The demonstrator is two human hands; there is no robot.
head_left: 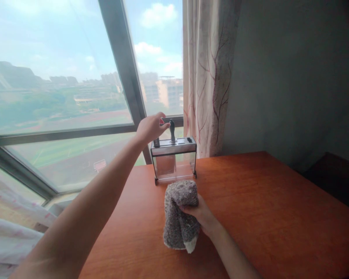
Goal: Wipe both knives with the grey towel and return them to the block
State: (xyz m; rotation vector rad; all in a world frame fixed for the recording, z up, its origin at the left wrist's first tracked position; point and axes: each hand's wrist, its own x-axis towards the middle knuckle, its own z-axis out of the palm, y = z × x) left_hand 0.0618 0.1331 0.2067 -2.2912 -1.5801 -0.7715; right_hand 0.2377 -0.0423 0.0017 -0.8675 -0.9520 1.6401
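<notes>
A clear-sided knife block [174, 148] with a dark frame stands on the wooden table near the window. One black knife handle [172, 131] sticks up from its top. My left hand [151, 127] reaches to the block's left end, its fingers closed around a dark handle [156, 142] with a bit of red; most of that handle is hidden by the hand. In front of the block, my right hand [200, 213] grips a bunched grey-brown fuzzy cloth [180, 217] with a pale corner hanging down, held above the table.
The reddish-brown table [250, 217] spreads out to the right. Behind it is a framed window [130, 58], with a patterned curtain [209, 77] beside it and a dark wall [279, 77]. Another curtain [11, 240] hangs at lower left.
</notes>
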